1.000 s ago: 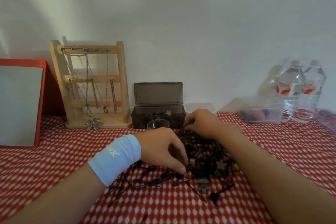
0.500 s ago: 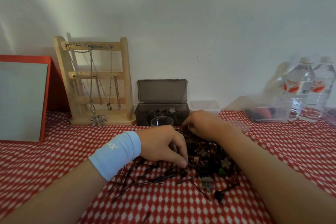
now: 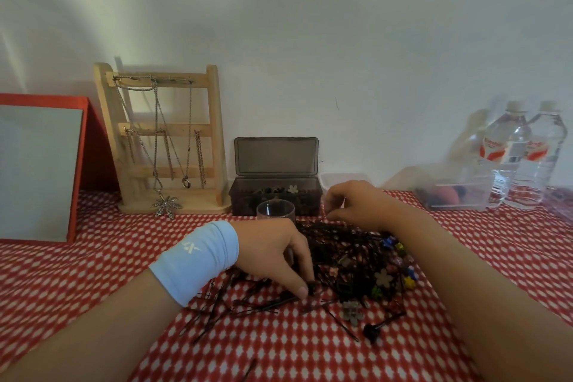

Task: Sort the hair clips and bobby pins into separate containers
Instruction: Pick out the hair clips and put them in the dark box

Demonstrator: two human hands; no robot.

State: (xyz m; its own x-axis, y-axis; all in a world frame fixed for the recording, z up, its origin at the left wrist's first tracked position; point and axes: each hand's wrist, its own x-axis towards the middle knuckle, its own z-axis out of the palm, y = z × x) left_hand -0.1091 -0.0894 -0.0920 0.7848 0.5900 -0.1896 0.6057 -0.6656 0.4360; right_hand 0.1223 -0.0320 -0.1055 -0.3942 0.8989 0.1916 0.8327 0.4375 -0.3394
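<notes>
The left hand (image 3: pixel 273 257), a pale blue wristband (image 3: pixel 198 260) on its wrist, is reaching in palm-down. Its fingers are curling and the thumb and forefinger are pinching a dark piece (image 3: pixel 311 288) at the near-left edge of the pile of hair clips and bobby pins (image 3: pixel 350 254). The right hand (image 3: pixel 353 205) is arching over the pile's far edge with its fingertips dipping in; I cannot tell whether they are holding anything. Compared with half a second ago, both hands are staying at the same spots on the pile. The pile is lying mid-bench on the red checked cloth (image 3: pixel 93 273), just in front of a clear cup (image 3: pixel 275 211) and an open dark box (image 3: pixel 276 198). Loose bobby pins (image 3: pixel 248 307) are lying flat to its near left, mostly with their long axes running near-left to far-right.
</notes>
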